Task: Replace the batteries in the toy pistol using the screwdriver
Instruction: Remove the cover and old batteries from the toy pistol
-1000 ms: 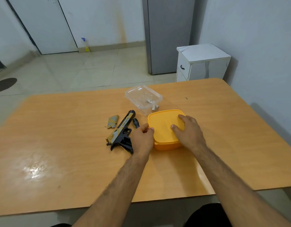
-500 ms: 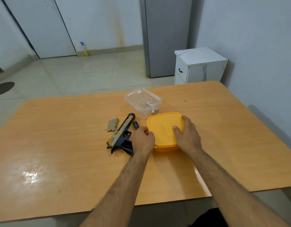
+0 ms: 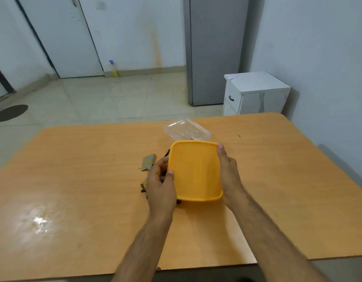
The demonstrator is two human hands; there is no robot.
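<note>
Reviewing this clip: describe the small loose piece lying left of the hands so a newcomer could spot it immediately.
Start at the orange wooden table, then find the yellow box held by both hands. Just left of the left hand lies a small flat tan-and-grey cover piece, alone on the tabletop. Unlike the clear plastic tub behind, it is opaque and flat.

Even, soft indoor light, moderately bright with a cool bluish cast on the walls; no hard shadows, only a faint soft one on the right wall [image 3: 329,151] just past the table's far edge. White glare patch on the glossy table [image 3: 53,180] at lower left, smeared and blown out. Wide-angle bowing toward the frame edges, door frame [image 3: 37,41] leaning; overall slightly soft, hands and yellow container [image 3: 194,171] a little blurred, fine detail lost.
</note>
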